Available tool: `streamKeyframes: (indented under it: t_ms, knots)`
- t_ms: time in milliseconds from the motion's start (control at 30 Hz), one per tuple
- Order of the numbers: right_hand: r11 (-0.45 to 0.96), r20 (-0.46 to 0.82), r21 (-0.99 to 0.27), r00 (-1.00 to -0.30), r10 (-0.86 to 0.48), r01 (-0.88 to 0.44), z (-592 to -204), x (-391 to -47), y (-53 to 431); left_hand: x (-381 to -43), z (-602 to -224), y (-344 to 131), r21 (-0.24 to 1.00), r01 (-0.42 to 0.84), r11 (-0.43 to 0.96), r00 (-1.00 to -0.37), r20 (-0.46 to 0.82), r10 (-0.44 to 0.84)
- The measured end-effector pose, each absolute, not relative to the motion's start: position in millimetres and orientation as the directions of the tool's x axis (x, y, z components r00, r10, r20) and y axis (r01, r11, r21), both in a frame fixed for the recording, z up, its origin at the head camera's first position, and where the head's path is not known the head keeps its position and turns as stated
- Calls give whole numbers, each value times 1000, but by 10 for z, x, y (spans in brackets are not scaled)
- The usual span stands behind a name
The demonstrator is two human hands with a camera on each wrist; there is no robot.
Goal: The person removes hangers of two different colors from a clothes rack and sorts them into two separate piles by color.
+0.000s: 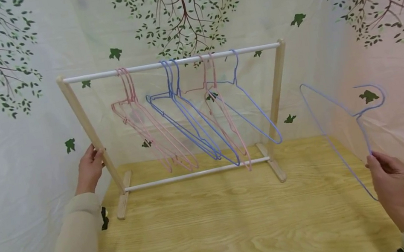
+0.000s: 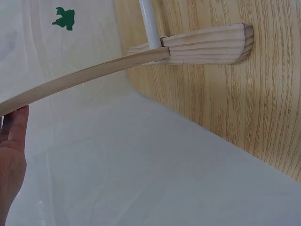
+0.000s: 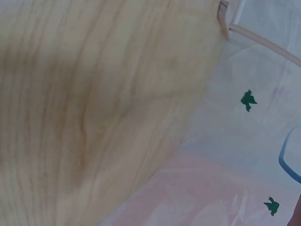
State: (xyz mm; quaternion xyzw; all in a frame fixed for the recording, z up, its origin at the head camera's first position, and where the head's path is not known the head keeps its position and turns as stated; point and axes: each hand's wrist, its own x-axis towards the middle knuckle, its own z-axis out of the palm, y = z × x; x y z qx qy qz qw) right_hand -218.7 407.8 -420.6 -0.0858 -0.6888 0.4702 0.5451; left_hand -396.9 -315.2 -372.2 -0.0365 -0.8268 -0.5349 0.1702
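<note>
On the wooden table stands a clothes rack with a white top rail and wooden side posts. My left hand grips its left post about halfway up; in the left wrist view the fingers meet the post's edge. At the right, clear of the rack, my right hand pinches a light blue wire hanger by one sloping arm, its hook turned to the right. On the rail hang pink hangers at left, blue hangers mid-rail, two pink hangers, then one blue hanger.
The wooden table reaches toward me below the rack. A lower white bar joins the rack's wooden feet. Pale curtains printed with trees and leaves enclose the back and both sides. A small black object shows beside my left sleeve.
</note>
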Motion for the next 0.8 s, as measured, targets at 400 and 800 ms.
streamKeyframes:
  t_ms: [400,800]
  knots:
    - [474,452,-867,-642,619,-153,-4527,-2254,4017,-3992,-3738,-3187,865,239,441,-939,321,-120]
    - [515,216,-857,-880,422,36,-4752,-2282,4158,-3973,-3732,-3160,875,225,429,-941,309,-135]
